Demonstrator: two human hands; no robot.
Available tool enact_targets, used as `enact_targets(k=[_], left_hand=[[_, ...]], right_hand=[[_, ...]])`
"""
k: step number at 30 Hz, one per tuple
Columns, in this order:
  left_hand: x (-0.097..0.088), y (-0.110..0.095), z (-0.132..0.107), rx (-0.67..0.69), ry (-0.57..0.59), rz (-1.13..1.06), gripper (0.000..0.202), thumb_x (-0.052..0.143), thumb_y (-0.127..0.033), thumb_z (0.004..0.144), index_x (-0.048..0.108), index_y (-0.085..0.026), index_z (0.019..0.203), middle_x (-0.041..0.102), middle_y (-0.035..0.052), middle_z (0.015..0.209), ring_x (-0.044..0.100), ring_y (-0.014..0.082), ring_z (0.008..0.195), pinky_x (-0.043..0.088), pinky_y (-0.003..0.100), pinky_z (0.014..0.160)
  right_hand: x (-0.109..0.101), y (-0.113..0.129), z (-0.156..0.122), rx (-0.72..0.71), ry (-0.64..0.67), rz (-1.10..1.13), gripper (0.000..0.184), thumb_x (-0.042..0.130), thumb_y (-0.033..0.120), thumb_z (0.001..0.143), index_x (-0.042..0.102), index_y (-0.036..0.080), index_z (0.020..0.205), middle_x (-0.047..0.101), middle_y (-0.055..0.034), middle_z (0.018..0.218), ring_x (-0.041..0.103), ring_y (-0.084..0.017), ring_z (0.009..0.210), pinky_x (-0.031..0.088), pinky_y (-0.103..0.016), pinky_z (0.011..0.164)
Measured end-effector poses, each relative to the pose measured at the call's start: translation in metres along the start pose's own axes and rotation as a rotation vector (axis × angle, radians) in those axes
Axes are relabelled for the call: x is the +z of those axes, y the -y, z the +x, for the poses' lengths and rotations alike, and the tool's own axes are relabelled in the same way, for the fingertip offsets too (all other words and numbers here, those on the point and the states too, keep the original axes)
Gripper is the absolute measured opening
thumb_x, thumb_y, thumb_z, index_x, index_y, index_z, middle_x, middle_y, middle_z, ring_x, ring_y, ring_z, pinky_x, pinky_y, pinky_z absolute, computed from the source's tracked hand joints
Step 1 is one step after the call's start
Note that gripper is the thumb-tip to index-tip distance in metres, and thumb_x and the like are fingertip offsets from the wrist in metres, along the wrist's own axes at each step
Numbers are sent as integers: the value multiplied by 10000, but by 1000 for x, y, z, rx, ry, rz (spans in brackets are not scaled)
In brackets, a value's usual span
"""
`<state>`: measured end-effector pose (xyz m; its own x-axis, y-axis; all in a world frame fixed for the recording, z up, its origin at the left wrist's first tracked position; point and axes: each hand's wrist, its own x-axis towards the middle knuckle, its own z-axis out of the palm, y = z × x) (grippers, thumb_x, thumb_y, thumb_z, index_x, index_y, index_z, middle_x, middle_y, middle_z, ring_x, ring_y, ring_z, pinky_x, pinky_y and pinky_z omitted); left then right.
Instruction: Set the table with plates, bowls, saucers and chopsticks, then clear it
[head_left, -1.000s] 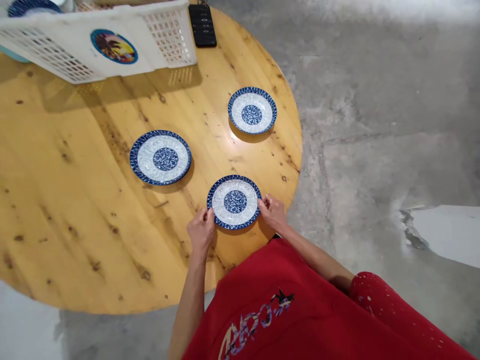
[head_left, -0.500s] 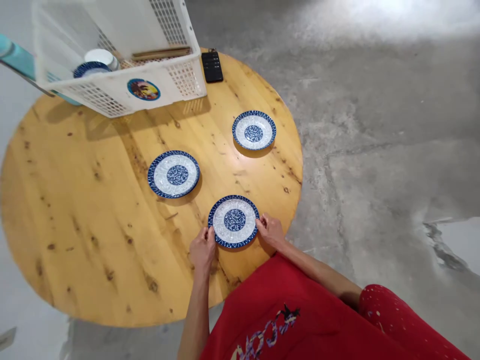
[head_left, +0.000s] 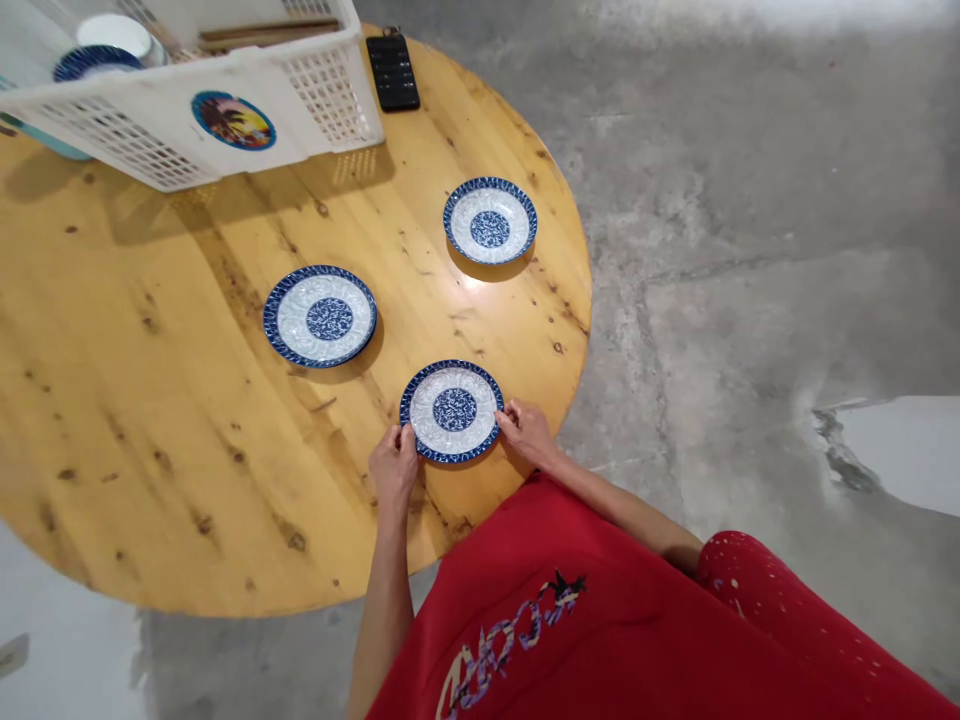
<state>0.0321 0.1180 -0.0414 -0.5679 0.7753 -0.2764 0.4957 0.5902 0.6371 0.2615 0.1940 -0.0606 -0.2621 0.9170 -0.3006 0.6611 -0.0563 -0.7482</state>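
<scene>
Near the table's front edge, a round plate [head_left: 454, 410] with a blue patterned rim and centre is pinched between both hands. My left hand [head_left: 394, 463] is closed on its left rim, and my right hand [head_left: 524, 432] grips the right rim with thumb and fingers. A second plate [head_left: 296, 325] of the same pattern rests further back to the left. Back right lies another matching plate [head_left: 469, 218].
The round wooden table [head_left: 187, 400] bears a white plastic basket [head_left: 270, 90] at the back left. In it are a blue-rimmed dish [head_left: 94, 62], a white round item [head_left: 112, 36] and wooden sticks [head_left: 270, 33]. A black phone-like object [head_left: 393, 72] lies beside the basket.
The camera view has shifted, so everything sits a little higher and further left in the picture. Both hands keep hold of the front plate; nothing else on the table has visibly moved.
</scene>
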Motion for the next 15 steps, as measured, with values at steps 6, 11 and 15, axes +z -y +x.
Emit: enact_targets(k=[6,11,15], left_hand=[[6,1,0,0,-9,-39,382,466,-415,910,361,-215,602,369,-47,549,404,128,571,287,253,580],[11,1,-6,23,-19,-105,401,469,-414,925,325,-210,611,309,-56,570,332,111,573,249,264,574],[15,6,-11,-4,-36,-139,421,471,-435,932,318,-211,609,296,-56,571,324,106,569,243,265,566]], right_hand=[[-3,0,1,0,13,24,242,528,379,917,551,205,751,551,25,633,515,-132,612,349,-246,630],[-25,-10,6,67,-16,219,309,454,438,951,532,207,761,602,15,630,574,-127,568,413,-232,593],[-43,-23,13,132,-96,322,344,465,508,940,501,213,768,628,12,663,578,-114,507,429,-223,534]])
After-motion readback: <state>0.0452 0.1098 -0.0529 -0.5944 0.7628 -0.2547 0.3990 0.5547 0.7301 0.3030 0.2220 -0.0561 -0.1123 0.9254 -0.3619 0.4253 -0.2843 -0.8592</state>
